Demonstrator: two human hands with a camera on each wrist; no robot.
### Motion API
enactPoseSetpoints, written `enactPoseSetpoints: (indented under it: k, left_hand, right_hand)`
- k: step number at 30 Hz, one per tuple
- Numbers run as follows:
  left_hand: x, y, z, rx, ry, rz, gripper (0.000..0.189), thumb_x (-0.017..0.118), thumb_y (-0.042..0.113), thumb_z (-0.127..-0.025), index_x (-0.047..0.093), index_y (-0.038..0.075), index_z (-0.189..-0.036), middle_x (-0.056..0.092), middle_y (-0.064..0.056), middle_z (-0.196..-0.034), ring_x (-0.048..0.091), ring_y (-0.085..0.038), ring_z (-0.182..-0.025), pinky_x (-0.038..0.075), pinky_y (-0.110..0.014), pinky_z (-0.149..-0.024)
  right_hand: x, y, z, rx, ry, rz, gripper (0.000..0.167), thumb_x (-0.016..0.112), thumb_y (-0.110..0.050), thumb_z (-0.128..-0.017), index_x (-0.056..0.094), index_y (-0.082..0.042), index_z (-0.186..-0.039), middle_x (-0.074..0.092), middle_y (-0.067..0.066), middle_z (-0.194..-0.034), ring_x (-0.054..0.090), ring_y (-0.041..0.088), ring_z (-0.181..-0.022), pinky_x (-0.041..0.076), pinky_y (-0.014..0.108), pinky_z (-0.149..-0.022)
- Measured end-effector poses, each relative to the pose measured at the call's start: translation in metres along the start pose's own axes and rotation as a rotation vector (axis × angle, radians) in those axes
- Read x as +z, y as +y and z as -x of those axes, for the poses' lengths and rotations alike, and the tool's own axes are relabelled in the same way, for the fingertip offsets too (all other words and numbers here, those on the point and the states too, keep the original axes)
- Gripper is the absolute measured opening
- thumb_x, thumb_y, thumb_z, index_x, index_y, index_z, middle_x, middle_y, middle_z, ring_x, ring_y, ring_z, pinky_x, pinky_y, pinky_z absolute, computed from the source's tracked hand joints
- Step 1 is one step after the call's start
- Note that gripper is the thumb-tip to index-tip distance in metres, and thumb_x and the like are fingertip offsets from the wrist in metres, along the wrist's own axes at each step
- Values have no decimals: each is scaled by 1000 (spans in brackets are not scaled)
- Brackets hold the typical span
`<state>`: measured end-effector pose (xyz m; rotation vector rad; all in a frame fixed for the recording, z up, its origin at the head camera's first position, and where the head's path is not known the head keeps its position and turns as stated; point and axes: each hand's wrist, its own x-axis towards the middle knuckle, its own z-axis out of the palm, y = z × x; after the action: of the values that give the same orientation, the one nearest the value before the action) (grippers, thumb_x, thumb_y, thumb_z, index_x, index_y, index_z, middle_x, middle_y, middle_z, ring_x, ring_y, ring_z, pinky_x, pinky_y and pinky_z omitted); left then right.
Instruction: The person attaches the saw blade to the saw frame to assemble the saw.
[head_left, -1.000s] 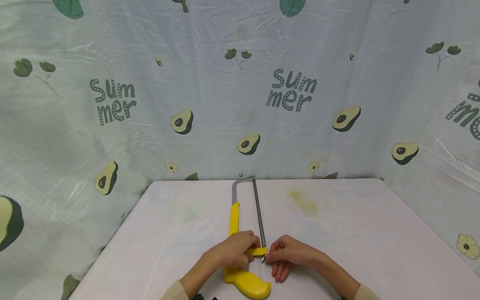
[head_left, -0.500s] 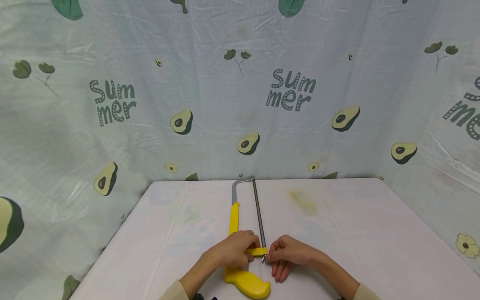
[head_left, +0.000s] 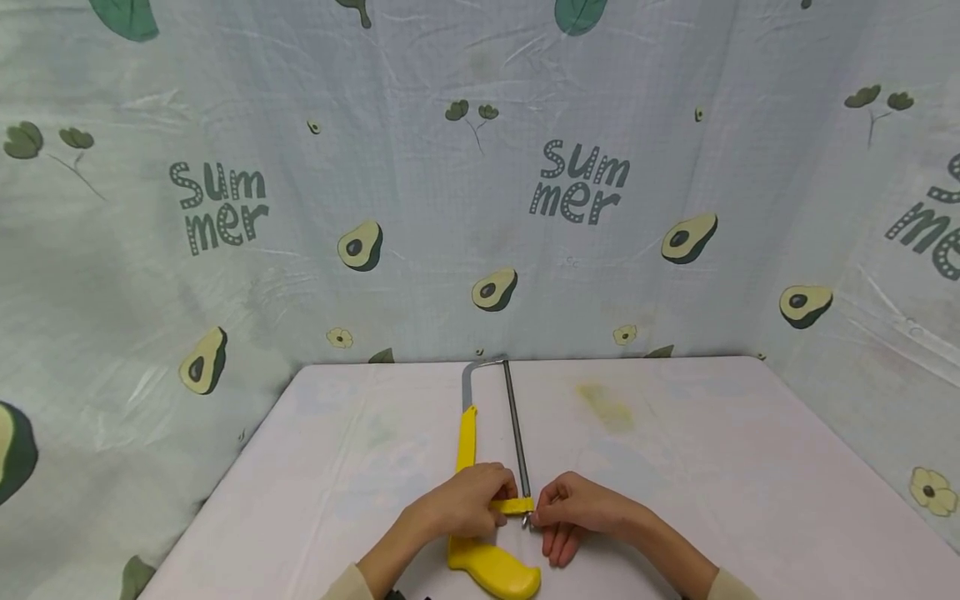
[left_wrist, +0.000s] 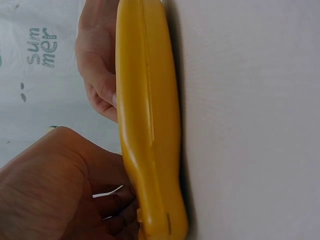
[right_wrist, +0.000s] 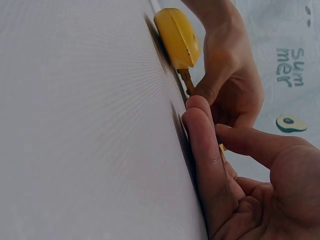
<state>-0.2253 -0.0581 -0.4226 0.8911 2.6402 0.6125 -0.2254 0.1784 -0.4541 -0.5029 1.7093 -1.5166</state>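
A hacksaw with a yellow handle [head_left: 498, 572] and a grey front bow lies flat on the table, its blade [head_left: 517, 425] running away from me. My left hand [head_left: 467, 500] grips it at the yellow bracket [head_left: 513, 506], fingers curled over the frame. At the blade's near end, a small metal wing nut [head_left: 527, 521] sticks out of that bracket. The thumb and index finger of my right hand [head_left: 588, 507] pinch at this nut, which the right wrist view hides behind the fingers. That hand's other fingers [right_wrist: 205, 150] lie along the tabletop. The left wrist view shows the handle's edge [left_wrist: 150, 110] close up.
The pale table [head_left: 697, 467] stretches to both sides of the hands. A curtain [head_left: 420, 183] printed with avocados and lettering hangs behind its back edge and along both sides. The saw's far end reaches nearly to that back edge.
Both hands keep their places on the hacksaw, with hardly any visible finger movement. The head view has shifted slightly.
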Motion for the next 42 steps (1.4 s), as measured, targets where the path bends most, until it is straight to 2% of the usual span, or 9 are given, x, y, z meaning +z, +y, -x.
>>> enactPoseSetpoints:
  k: [11, 23, 36, 42]
  left_hand:
    - [2, 4, 1, 16, 0, -37, 20, 77, 15, -87, 63, 21, -100, 50, 11, -89, 45, -3, -83, 41, -19, -78]
    - [7, 2, 1, -7, -1, -23, 19, 78, 16, -87, 64, 21, -99, 49, 11, -87, 43, -3, -79, 40, -19, -74]
    - [1, 1, -1, 1, -8, 17, 18, 80, 14, -87, 68, 17, -101, 52, 10, -87, 46, -5, -78, 44, -20, -75]
    - [0, -1, -3, 11, -4, 3, 18, 80, 15, -88, 68, 17, -101, 52, 10, -87, 46, -5, -79, 44, -20, -77]
  right_hand:
    - [0, 2, 3, 9, 8, -1, 20, 64, -20, -100, 65, 0, -96, 74, 4, -71, 72, 10, -59, 57, 23, -54]
    - [3, 3, 5, 8, -8, -5, 21, 64, -20, -100, 66, 1, -98, 74, 3, -72, 73, 9, -59, 57, 23, -55]
    - [2, -2, 5, 18, 11, 16, 20, 64, -19, -100, 65, 1, -98, 73, 3, -71, 73, 10, -59, 57, 23, -55]
    - [2, -4, 5, 13, 17, 22, 21, 63, -19, -100, 65, 2, -97, 73, 3, -71, 73, 10, -59, 57, 23, -55]
